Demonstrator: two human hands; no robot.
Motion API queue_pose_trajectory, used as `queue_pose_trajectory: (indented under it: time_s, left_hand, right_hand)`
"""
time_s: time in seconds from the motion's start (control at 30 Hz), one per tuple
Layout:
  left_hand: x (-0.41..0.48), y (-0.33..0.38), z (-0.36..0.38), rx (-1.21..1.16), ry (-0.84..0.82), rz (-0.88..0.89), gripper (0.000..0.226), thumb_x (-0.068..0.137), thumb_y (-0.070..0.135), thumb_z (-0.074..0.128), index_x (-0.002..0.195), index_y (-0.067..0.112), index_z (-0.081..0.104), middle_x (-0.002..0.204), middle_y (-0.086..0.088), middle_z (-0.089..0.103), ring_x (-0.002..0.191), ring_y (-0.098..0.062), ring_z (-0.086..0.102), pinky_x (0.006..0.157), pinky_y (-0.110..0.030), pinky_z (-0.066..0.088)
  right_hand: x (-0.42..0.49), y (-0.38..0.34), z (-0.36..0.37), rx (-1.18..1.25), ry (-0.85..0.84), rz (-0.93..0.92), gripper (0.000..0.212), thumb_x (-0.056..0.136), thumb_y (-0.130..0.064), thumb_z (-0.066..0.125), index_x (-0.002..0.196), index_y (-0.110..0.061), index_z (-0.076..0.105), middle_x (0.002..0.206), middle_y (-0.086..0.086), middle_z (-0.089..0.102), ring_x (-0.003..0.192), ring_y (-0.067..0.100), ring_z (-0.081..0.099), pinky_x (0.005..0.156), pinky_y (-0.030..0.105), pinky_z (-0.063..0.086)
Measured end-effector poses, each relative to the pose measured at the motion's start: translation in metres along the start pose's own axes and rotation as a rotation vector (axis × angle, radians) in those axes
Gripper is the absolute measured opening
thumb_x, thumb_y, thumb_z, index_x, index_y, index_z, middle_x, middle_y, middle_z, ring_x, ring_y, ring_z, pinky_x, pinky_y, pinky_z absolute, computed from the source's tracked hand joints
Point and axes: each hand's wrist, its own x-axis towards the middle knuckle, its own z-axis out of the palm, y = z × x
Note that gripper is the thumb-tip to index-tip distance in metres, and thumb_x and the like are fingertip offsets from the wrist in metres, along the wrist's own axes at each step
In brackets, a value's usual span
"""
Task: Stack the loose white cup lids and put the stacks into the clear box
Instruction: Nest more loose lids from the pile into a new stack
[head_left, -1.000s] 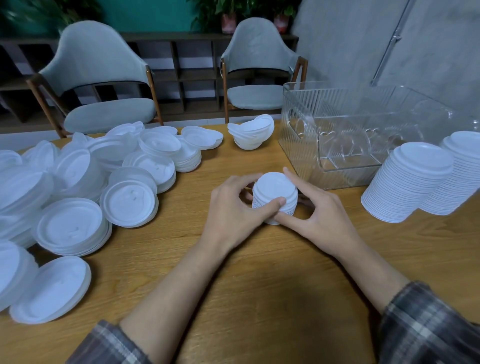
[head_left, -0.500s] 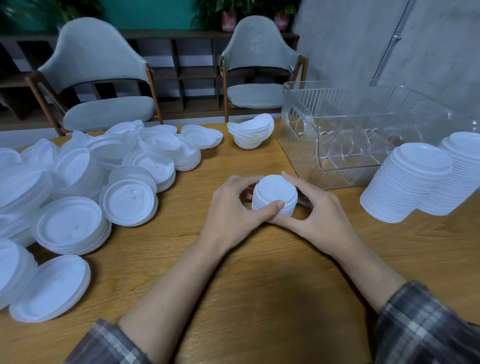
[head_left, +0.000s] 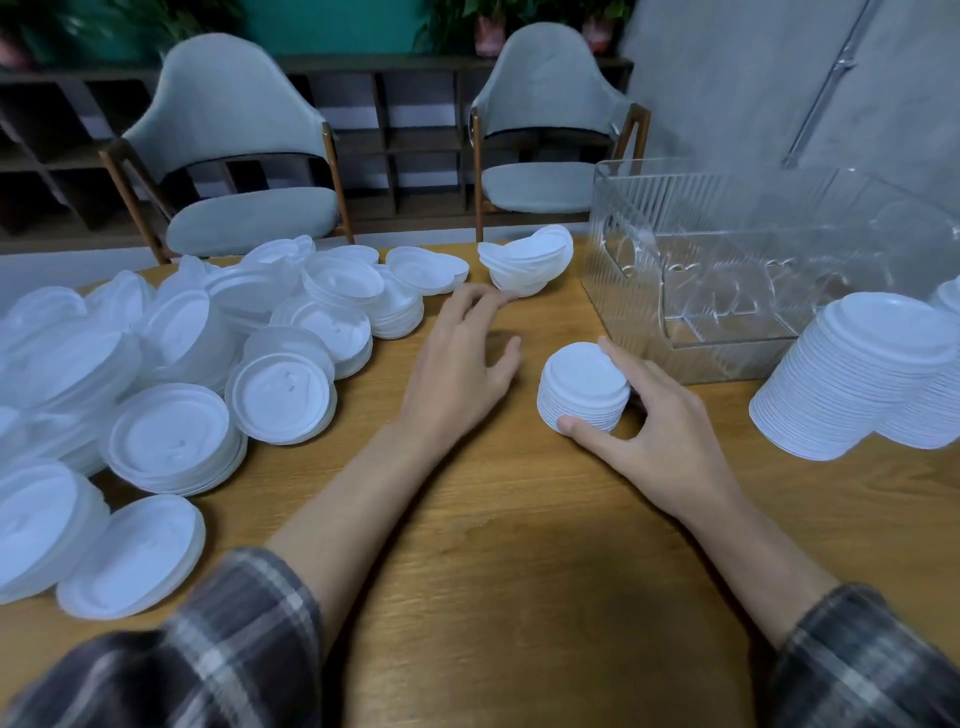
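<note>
Right hand (head_left: 660, 415): thumb against the near base and fingers (head_left: 621, 364) curled round the far side of a small stack of lids (head_left: 584, 387), gripping it. The stack stands upright on the table (head_left: 519, 571), just in front of the clear box (head_left: 623, 249) and outside it. The grip appears meant to keep the nested lids square and ready to lift.

Left hand (head_left: 457, 364): holds nothing, its fingers spread and relaxed above the table, pointing toward a tilted cluster of lids (head_left: 530, 260) at the far edge. Judged to be reaching for more stock.

Loose lids (head_left: 208, 364) lie heaped at the left. Two tall stacks (head_left: 857, 384) stand right of the box. No lids can be made out inside the box, so loading is judged not yet started.
</note>
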Motion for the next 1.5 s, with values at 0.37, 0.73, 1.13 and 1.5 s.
queue_pose_trajectory:
  time_s: [0.37,0.73,1.13,1.5]
  left_hand:
    - [0.119,-0.016,0.024,0.257,-0.185,0.053,0.092,0.079,0.064,0.079,0.156,0.025,0.045,0.162,-0.008,0.039,0.15,-0.028,0.036,0.119,-0.05,0.038]
    - [0.169,-0.021,0.044,0.373,-0.539,-0.109,0.084,0.082,0.066,0.072,0.154,0.042,0.036,0.149,-0.007,0.053,0.133,-0.036,0.051,0.105,-0.05,0.047]
    - [0.12,-0.002,0.015,0.386,-0.56,-0.099,0.078,0.085,0.058,0.073,0.152,0.034,0.04,0.144,-0.007,0.058,0.129,-0.034,0.053,0.092,-0.043,0.047]
    - [0.04,0.019,-0.04,0.305,-0.563,-0.129,0.082,0.087,0.063,0.072,0.156,0.035,0.037,0.147,-0.009,0.052,0.135,-0.032,0.05,0.101,-0.044,0.045]
  right_hand:
    - [-0.002,0.001,-0.001,0.015,-0.009,0.019,0.089,0.08,-0.051,0.083,0.157,-0.029,0.045,0.135,-0.018,0.055,0.127,-0.006,0.045,0.1,-0.001,0.029]
    - [0.001,0.007,0.001,0.027,-0.035,0.052,0.09,0.077,-0.052,0.084,0.156,-0.04,0.041,0.137,-0.03,0.05,0.128,-0.016,0.04,0.098,-0.003,0.027]
    - [0.0,0.005,0.0,0.05,-0.025,-0.003,0.087,0.078,-0.046,0.087,0.154,-0.032,0.047,0.13,-0.024,0.056,0.124,-0.015,0.046,0.099,0.0,0.03]
    - [-0.003,0.002,0.0,0.036,-0.038,-0.026,0.09,0.076,-0.052,0.088,0.154,-0.033,0.048,0.13,-0.022,0.058,0.125,-0.004,0.052,0.107,0.016,0.041]
